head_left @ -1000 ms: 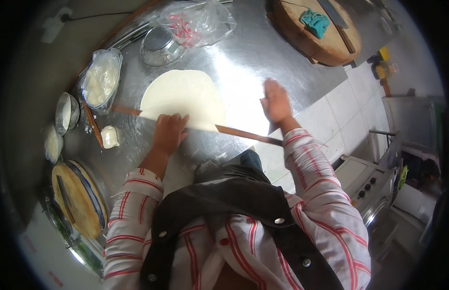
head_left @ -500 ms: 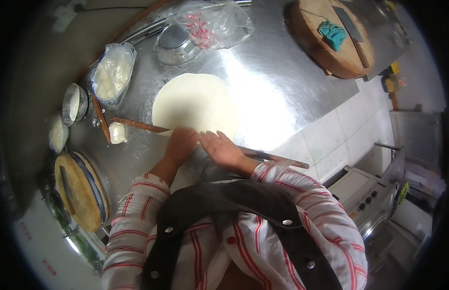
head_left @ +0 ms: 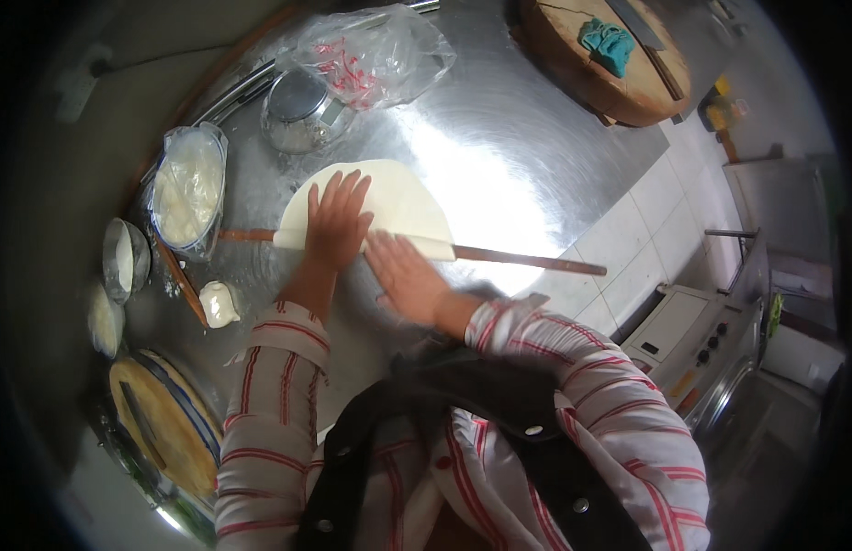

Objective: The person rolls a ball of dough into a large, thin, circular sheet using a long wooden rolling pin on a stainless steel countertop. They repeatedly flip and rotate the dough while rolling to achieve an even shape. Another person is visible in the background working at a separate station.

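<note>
A pale dough sheet lies on the metal table, its near edge wrapped around a long wooden rolling pin. Both pin ends stick out past the dough; the middle is covered by dough and hands. My left hand rests flat on the sheet, fingers spread and pointing away from me. Lower and to its right, my right hand lies with stretched fingers over the wrapped edge, slightly blurred. Left of my left forearm sits a small dough lump, with a thinner wooden rod beside it.
A plastic-covered bowl, a metal bowl of white powder and a kitchen scale stand left. Beyond lies a plastic bag. A round chopping block bears a cleaver and teal cloth. Another board is lower left.
Both hands have moved from the pin's near side, fingers now stretched forward. The left hand reaches onto the sheet. The dough's near edge is now wrapped over the pin, and the view has shifted.
</note>
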### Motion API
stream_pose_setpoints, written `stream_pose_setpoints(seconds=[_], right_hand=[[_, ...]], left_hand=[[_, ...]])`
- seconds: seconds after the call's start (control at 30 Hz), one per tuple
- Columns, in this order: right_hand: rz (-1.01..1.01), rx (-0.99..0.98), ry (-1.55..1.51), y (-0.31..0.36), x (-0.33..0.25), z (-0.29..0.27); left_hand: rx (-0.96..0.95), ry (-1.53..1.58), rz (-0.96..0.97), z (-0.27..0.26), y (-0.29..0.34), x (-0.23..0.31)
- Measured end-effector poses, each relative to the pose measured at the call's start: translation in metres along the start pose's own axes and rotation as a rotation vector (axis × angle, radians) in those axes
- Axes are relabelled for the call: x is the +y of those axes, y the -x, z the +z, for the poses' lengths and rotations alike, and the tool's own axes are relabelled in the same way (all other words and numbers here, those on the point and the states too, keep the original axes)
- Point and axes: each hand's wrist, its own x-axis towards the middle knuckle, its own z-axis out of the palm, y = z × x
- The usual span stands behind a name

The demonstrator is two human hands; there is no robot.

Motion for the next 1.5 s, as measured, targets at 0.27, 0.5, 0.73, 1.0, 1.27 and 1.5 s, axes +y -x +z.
stream_pose_setpoints(seconds=[0.27,0.5,0.73,1.0,1.27,1.5], right_hand=[[0.171,0.305,0.181,-0.057,0.091,-0.047],[0.01,0.252,0.154,-0.062,0.111,-0.06],[-0.213,-0.158,-0.079,0.093,0.074,-0.043],[-0.049,0.011,0.287,-0.063,0.073,-0.05],[-0.057,0.005,0.217,-0.116,0.061,-0.037],[-0.055,-0.079,0.173,-0.137,0.016,0.0]], left_hand=[[0.001,-0.035,-0.019,0.0,-0.006,-0.029],[0.0,-0.038,-0.14,-0.005,0.013,-0.009],[-0.228,0.137,-0.547,-0.016,0.159,0.16],[0.131,-0.296,-0.771,-0.011,0.119,0.056],[0.101,-0.291,-0.848,0.002,0.117,-0.004],[-0.01,-0.075,-0.805,-0.009,0.054,-0.011]])
